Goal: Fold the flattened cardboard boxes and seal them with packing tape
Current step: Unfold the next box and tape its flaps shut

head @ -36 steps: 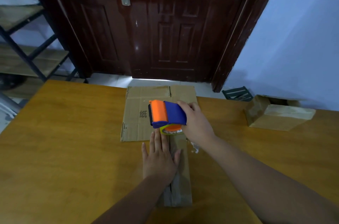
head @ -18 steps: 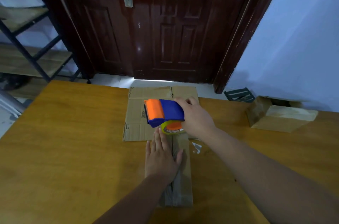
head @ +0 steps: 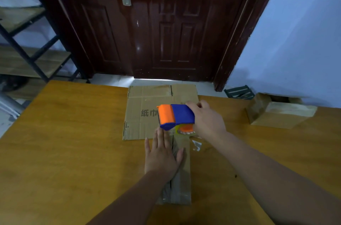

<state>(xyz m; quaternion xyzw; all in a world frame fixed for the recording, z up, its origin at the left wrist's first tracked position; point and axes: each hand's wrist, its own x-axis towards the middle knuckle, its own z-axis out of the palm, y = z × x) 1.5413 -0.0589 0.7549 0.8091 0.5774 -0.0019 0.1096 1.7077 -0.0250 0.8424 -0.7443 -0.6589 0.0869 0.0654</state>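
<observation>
Far end of the box (head: 181, 188) seam sits under the dispenser (head: 176, 117), which also cuts off the print (head: 148, 113) on the flat cardboard (head: 145, 129). L hand (head: 160, 156) covers part of the seam. Both forearms run off btm edge, shelf (head: 27, 62) off left edge.

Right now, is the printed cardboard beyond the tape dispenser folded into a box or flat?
Flat: the printed cardboard lies spread on the table, no walls raised.

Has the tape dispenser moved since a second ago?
Yes. The tape dispenser, held by the right hand, has shifted slightly right over the flat cardboard sheet: a second printed character now shows beside it.
</observation>
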